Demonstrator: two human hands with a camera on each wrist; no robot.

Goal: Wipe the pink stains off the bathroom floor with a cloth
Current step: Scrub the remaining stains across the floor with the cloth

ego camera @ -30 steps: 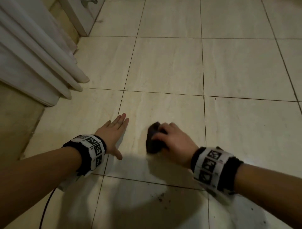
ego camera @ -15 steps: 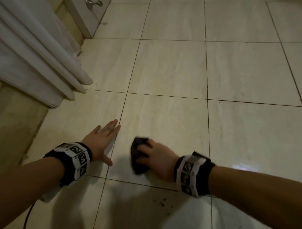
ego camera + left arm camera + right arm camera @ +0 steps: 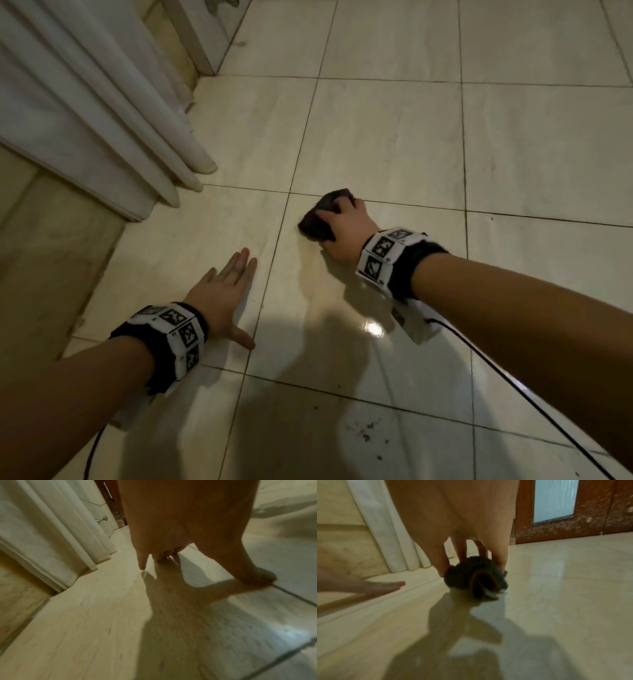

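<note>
A dark bunched cloth point(image 3: 322, 216) lies pressed on the beige tiled floor point(image 3: 394, 144), and my right hand point(image 3: 342, 226) grips it with fingers curled over its top. The right wrist view shows the same cloth point(image 3: 476, 578) as a crumpled wad under those fingers. My left hand point(image 3: 222, 291) lies flat on the tile to the left and nearer me, fingers straight, thumb spread, holding nothing. In the left wrist view its fingertips point(image 3: 142, 566) touch the floor. A faint yellowish wet smear point(image 3: 329, 274) trails behind the cloth. I see no pink stain.
A white marble door frame point(image 3: 102, 137) and beige wall base stand at the left. Dark crumbs point(image 3: 366, 431) dot the near tile. A black cable point(image 3: 513, 383) runs from my right wrist. A wooden door with a glass panel point(image 3: 573, 513) stands ahead.
My right hand has pushed the cloth forward, away from me, to the far grout line. The left hand stays flat on the same tile.
</note>
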